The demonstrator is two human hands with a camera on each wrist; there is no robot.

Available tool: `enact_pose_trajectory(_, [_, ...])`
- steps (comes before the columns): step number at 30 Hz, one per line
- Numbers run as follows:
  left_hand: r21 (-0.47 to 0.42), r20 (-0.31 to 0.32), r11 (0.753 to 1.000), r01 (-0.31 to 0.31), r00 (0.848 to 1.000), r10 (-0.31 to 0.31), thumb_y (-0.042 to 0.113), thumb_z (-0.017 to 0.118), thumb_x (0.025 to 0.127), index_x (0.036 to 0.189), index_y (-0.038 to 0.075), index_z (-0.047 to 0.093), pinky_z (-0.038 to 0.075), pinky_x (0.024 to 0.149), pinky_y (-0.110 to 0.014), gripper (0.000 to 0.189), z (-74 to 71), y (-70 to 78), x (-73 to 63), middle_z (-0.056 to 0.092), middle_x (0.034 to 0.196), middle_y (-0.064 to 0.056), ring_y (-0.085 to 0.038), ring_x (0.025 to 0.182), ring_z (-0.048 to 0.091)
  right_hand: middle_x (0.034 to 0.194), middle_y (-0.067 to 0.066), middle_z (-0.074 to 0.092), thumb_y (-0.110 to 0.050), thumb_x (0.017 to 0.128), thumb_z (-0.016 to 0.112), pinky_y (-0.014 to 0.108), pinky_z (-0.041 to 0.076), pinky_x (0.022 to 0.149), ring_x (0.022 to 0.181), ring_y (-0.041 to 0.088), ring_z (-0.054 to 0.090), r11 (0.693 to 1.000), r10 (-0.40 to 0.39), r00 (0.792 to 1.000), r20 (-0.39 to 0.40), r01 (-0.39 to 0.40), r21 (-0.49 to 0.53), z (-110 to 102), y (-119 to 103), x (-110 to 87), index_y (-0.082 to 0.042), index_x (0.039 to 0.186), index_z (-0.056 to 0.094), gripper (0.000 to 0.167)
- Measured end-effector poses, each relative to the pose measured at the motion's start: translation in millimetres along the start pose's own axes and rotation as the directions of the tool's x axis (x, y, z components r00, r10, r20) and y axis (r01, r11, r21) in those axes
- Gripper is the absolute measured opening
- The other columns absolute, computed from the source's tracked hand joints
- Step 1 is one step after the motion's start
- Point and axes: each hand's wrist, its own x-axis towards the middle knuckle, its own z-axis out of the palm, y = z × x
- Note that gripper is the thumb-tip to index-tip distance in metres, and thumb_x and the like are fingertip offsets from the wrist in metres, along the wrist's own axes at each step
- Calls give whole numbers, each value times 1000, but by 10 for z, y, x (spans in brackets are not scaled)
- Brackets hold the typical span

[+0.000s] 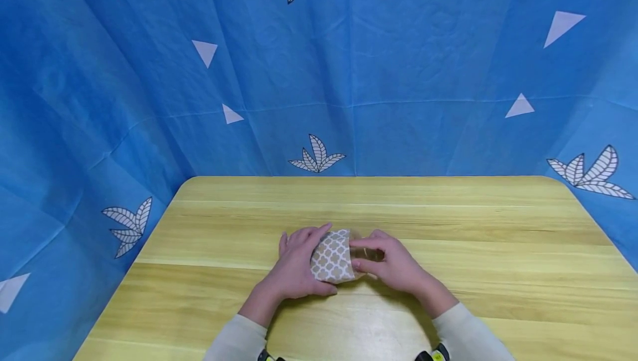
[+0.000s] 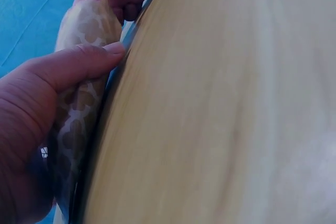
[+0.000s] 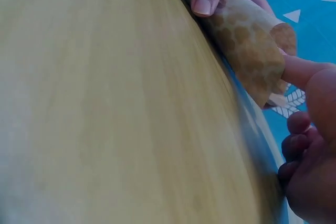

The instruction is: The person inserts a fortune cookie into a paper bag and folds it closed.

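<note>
A small paper bag, tan with a white lattice print, lies on its side low over the table with its mouth to the right. My left hand grips its closed end. The left thumb crosses the near face, and the other fingers go behind the bag. At the mouth is my right hand, its forefinger and thumb spread apart and their tips just inside the rim. In the right wrist view, one digit reaches into the opening of the bag, while the lower fingers curl below it, outside the bag.
The light wooden table has rounded far corners and extends around both hands. Beyond its far edge hangs a blue cloth printed with white triangles and leaves, which also covers the left side. Dark wrist straps show at the bottom.
</note>
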Motion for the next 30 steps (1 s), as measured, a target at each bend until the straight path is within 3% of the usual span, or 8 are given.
enact_pose_trajectory(4, [75,-20,997,33,999,-31,68,87,54,159,32,26,6,112,-66,127,-2,36,-18,43,145,-5,-25,135,36,77,1,49,-21,90,76,28,40,60,69,18,43,994,80,991,-110,-70,85,-27,-27,-26,-14,119,74,30])
enact_pose_trajectory(8, [145,-19,985,93,996,-91,83,73,57,161,32,20,16,112,-64,127,3,103,-54,42,145,-9,-31,133,38,74,4,39,-14,91,75,26,37,57,64,16,37,968,204,956,-211,-164,192,-34,-85,-62,-7,117,68,28])
enact_pose_trajectory(13, [194,-19,969,155,988,-154,86,58,71,161,33,16,35,102,-61,113,-24,224,-123,41,146,-15,-39,131,39,78,4,43,-17,90,76,27,41,58,65,16,41,934,324,909,-262,-264,240,-13,-154,-139,-6,116,62,32])
enact_pose_trajectory(16, [193,-32,966,172,985,-169,83,56,76,161,31,17,42,95,-59,107,-55,305,-161,42,145,-17,-40,128,42,80,5,48,-20,90,76,28,44,59,66,18,46,922,366,892,-266,-309,232,18,-198,-178,-6,115,62,32])
enact_pose_trajectory(20, [125,-28,973,197,980,-195,75,62,79,162,27,16,48,89,-54,106,-81,389,-220,46,141,-18,-38,120,48,85,5,56,-19,90,76,29,48,61,71,18,53,909,404,880,-249,-355,219,79,-246,-219,-6,113,62,30])
enact_pose_trajectory(25, [-24,-20,968,248,968,-249,60,71,82,161,20,20,51,85,-53,103,-122,453,-293,48,136,-22,-36,109,57,91,7,61,-14,89,76,32,54,61,74,20,60,896,424,876,-229,-368,250,146,-306,-236,-4,116,61,32])
enact_pose_trajectory(30, [-184,-88,947,262,955,-282,45,72,88,158,7,26,51,87,-55,92,-177,379,-280,50,134,-26,-39,105,60,94,9,64,-12,89,75,35,58,61,75,23,65,871,455,863,-221,-380,312,189,-359,-200,0,122,61,38])
